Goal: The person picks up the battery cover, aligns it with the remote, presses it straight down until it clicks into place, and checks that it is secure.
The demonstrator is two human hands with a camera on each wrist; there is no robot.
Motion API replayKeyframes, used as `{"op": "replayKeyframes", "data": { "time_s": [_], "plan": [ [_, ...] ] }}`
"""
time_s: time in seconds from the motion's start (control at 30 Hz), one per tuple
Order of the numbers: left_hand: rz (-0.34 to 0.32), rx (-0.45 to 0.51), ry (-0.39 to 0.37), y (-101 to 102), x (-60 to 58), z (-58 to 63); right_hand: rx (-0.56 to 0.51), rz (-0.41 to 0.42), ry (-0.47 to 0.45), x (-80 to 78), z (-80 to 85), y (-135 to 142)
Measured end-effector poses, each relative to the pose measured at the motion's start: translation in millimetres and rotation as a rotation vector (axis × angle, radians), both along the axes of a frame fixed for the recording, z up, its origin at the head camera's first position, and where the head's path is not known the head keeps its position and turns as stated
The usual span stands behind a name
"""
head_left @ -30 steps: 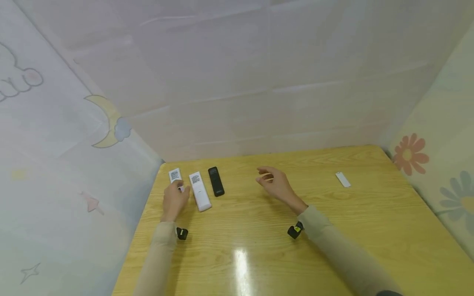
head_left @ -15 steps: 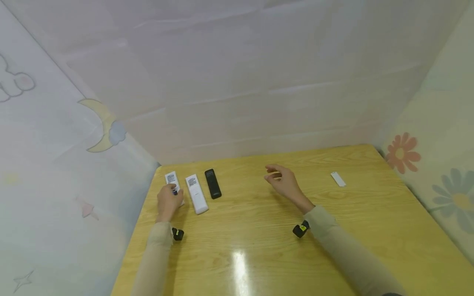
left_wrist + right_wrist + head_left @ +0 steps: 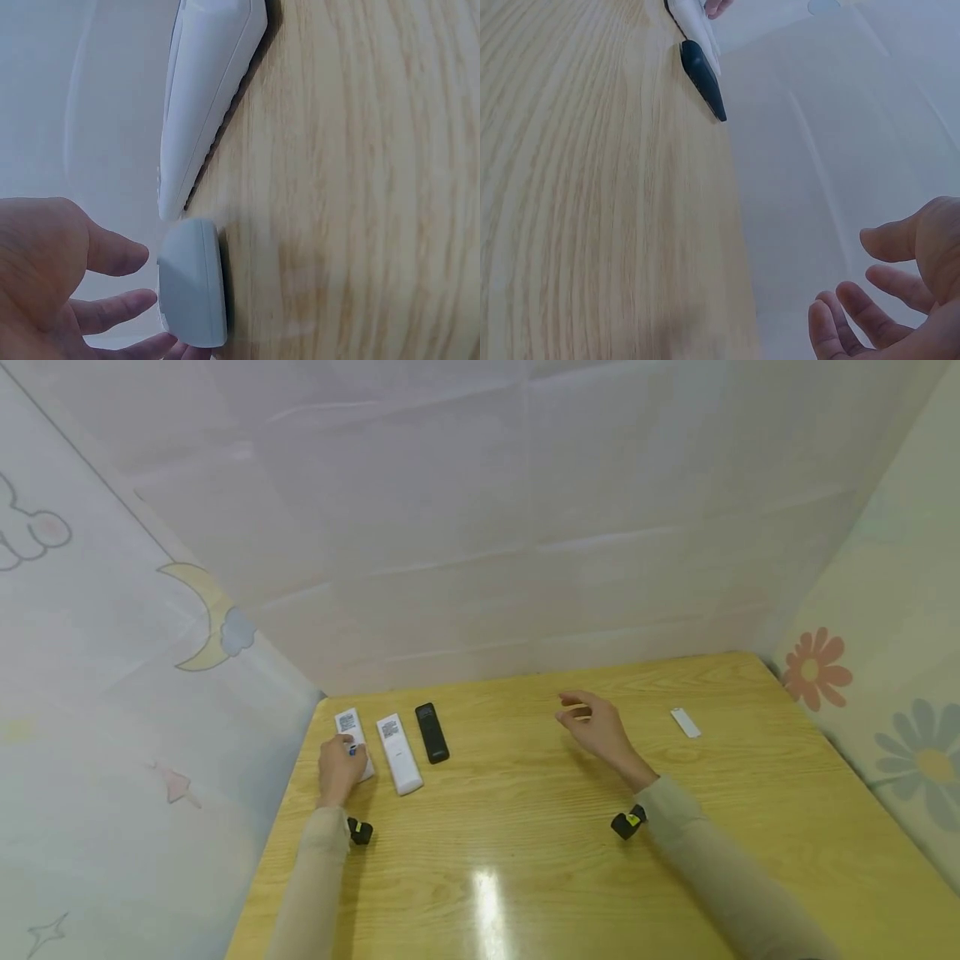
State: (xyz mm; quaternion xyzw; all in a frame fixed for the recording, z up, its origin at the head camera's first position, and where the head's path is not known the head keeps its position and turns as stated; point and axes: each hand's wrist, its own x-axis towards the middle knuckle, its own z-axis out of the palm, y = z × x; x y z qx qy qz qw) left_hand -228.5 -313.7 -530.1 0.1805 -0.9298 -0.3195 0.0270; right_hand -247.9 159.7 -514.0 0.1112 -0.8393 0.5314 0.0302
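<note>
A wooden table (image 3: 540, 835) is carrying a row at its far left — a white remote (image 3: 350, 725) lying outermost, a second white remote (image 3: 400, 755), then a black remote (image 3: 432, 733) — while a white strip (image 3: 686, 722) is lying well apart, far right.

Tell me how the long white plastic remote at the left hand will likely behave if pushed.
This white remote should stay stiff, given its hard-looking casing. It probably won't roll, lying flat on the yellow wooden table. Its smooth sides may slip.
</note>
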Motion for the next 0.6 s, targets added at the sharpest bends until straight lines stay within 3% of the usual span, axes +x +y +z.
{"op": "replayKeyframes", "data": {
  "time_s": [0.6],
  "plan": [
    [-0.032, 0.047, -0.103, -13.8, -7.2, 2.4, 0.047, -0.069, -0.034, -2.8, -4.9, 46.9]
  ]
}}
